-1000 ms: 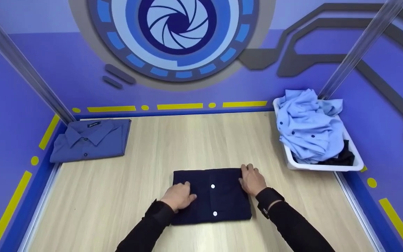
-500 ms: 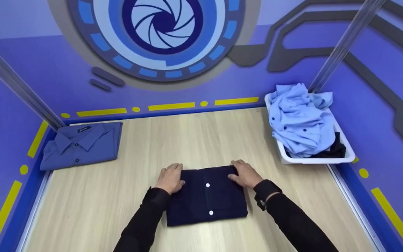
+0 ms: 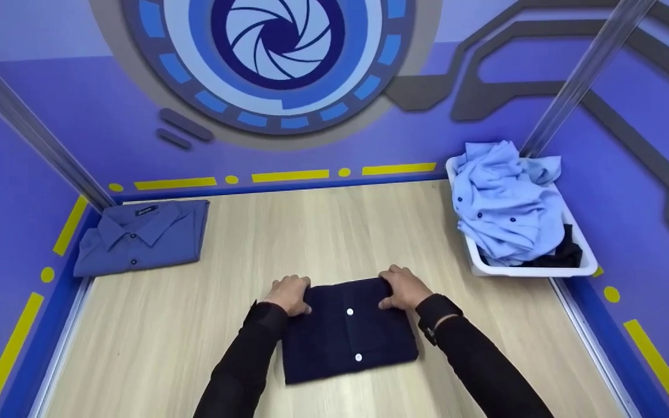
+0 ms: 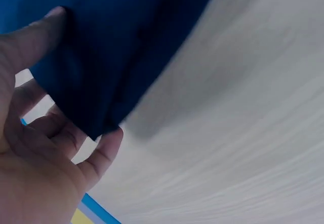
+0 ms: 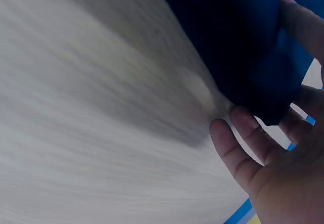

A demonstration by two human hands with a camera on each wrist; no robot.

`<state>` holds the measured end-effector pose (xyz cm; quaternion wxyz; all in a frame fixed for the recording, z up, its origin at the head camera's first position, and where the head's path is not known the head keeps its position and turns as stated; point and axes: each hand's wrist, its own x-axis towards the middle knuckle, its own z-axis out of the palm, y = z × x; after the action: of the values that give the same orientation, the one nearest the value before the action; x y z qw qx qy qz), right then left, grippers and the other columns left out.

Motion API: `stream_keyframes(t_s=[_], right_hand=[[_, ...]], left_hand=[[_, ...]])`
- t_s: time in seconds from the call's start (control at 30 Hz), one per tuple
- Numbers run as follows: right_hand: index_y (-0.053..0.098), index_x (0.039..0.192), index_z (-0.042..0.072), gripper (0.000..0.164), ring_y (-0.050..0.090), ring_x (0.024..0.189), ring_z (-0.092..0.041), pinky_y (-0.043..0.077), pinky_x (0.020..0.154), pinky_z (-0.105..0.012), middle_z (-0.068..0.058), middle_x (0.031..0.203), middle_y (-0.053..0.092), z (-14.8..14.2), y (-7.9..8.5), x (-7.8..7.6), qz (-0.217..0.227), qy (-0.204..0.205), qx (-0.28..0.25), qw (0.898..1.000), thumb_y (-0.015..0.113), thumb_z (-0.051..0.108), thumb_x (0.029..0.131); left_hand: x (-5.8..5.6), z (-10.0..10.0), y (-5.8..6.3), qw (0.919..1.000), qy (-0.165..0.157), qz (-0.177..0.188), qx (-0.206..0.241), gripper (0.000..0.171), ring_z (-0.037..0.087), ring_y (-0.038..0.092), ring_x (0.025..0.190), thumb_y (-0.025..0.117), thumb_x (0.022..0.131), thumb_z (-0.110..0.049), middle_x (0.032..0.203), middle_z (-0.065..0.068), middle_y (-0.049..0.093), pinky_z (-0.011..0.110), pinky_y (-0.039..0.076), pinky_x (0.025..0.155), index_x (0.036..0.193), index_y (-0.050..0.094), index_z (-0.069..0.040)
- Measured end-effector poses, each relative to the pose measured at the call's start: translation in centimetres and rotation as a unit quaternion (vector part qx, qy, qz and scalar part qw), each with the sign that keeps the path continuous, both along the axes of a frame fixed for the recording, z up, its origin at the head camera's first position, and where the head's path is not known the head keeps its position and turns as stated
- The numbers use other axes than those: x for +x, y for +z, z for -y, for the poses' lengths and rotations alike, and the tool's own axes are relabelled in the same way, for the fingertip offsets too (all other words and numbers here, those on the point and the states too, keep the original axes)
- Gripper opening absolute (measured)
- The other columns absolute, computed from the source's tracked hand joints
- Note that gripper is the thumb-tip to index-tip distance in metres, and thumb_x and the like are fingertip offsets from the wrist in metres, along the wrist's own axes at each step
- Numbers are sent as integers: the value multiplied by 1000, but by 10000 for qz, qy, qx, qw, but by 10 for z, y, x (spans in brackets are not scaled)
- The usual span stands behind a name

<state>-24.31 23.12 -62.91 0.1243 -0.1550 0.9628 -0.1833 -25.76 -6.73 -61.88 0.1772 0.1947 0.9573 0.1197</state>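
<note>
A dark navy shirt (image 3: 346, 337), folded into a rectangle with two white buttons showing, lies at the front middle of the table. My left hand (image 3: 290, 295) grips its far left corner, thumb on top and fingers under the edge. At the far right corner my right hand (image 3: 405, 288) holds the cloth the same way. In the left wrist view the thumb (image 4: 38, 37) presses on the navy fabric (image 4: 121, 47) while the other fingers curl beneath it. The right wrist view has the cloth (image 5: 243, 57) between thumb and fingers, its corner lifted over the table.
A folded slate-blue collared shirt (image 3: 146, 238) lies at the back left corner of the wooden table (image 3: 311, 232). At the back right stands a white basket (image 3: 477, 264) heaped with a light blue shirt (image 3: 509, 203) and a black garment (image 3: 564, 252). Purple-blue walls enclose the back and sides.
My left hand has moved from on top of the navy shirt to its far left corner. My right hand has brought its thumb over the far right corner. The shirt has turned slightly.
</note>
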Motion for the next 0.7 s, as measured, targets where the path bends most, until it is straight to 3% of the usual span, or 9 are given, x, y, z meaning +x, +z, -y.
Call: stream_keyframes(t_s=[0.17,0.43,0.53,0.7], right_hand=[[64,114,2,60,53,99,-33,48,87,-46,-12,101,57,6,2,-4,136,-118,160,9997,88,30,67],[65,92,5,34,52,87,-30,48,76,-45,-10,88,58,6,7,-8,157,-242,51,9996,85,22,71],[63,86,6,24,55,80,-26,48,73,-43,-8,83,60,4,10,-9,263,-230,-119,9993,82,16,74],[61,83,7,20,55,75,-22,47,71,-41,-5,80,61,1,21,-15,358,-191,-315,9987,80,11,76]], left_hand=[[0,4,-1,9998,92,156,17,42,33,60,99,82,76,-28,101,12,65,51,46,86,107,67,-4],[1,11,2,9983,-3,423,390,56,33,57,116,78,81,-25,121,17,62,45,45,98,128,59,-1],[-1,12,5,9971,-8,509,572,48,31,61,109,79,81,-23,114,14,66,43,47,95,121,62,-2],[-5,14,13,9976,-196,324,587,28,23,60,85,79,80,-23,91,6,66,40,49,81,99,64,-8]])
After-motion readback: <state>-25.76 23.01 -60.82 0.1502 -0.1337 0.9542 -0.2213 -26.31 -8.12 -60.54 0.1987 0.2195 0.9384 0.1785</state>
